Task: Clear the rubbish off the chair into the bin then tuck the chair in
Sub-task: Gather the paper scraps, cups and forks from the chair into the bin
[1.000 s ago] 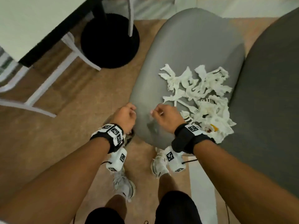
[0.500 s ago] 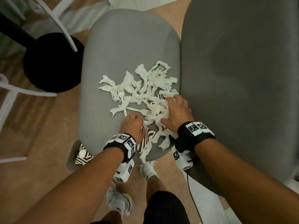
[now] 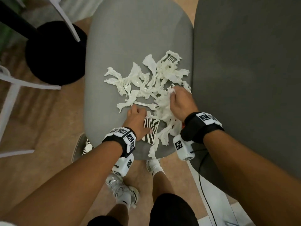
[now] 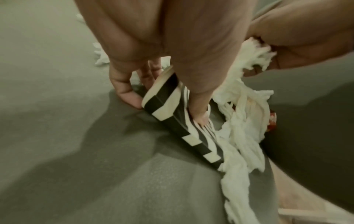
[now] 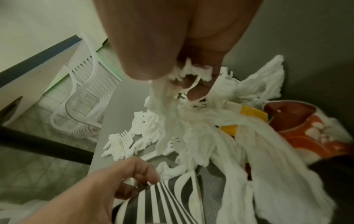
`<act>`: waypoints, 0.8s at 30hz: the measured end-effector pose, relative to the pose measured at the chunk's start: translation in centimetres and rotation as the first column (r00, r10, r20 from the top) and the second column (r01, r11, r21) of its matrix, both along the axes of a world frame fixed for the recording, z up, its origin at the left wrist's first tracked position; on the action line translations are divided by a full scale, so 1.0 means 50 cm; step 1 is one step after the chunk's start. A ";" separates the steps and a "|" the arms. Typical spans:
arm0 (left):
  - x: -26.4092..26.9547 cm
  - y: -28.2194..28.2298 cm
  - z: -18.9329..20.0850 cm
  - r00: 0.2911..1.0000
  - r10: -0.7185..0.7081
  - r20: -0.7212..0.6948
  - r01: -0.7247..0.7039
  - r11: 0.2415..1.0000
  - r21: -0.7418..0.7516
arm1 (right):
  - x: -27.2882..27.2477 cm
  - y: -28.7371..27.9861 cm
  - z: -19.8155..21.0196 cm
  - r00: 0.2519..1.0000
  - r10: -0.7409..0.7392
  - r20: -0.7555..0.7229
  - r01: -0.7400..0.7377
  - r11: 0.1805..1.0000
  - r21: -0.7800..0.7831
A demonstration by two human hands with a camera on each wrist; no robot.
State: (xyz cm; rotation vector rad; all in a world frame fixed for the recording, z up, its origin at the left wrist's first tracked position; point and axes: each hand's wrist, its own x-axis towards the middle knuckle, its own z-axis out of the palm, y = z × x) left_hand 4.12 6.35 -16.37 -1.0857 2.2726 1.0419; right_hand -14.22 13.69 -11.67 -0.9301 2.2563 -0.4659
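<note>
Rubbish [image 3: 156, 88], torn white tissue tangled with white plastic forks [image 3: 146, 106], lies spread over the grey chair seat [image 3: 130, 38]; the person's left hand [image 3: 136, 121] pinches a black-and-white striped paper cup [image 4: 172, 113] between thumb and fingers near the seat's front edge, while the right hand [image 3: 180, 103] clenches a wad of tissue [image 5: 191, 72] from the heap; strips already dangle over the front edge, so a hurried lift risks shedding scraps and forks onto the floor; a container [image 3: 81, 146] holding striped rubbish, likely the bin, sits on the floor beside the chair.
</note>
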 end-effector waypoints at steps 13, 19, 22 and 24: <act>0.036 -0.070 0.031 0.974 0.207 -0.095 -0.203 0.978 0.056 | -0.024 -0.008 -0.028 0.940 0.335 -0.068 -0.303 0.909 0.288; 0.049 -0.099 0.043 0.932 0.321 -0.169 -0.320 0.947 0.032 | -0.021 -0.046 -0.004 0.799 0.459 -0.388 -0.366 0.884 0.292; 0.061 -0.098 0.049 0.908 0.371 -0.195 -0.371 0.928 0.041 | -0.004 -0.063 0.014 0.837 0.410 -0.363 -0.367 0.912 0.185; 0.071 -0.097 0.052 0.891 0.405 -0.207 -0.405 0.913 0.043 | 0.011 -0.072 0.028 0.912 0.336 -0.235 -0.333 0.942 0.054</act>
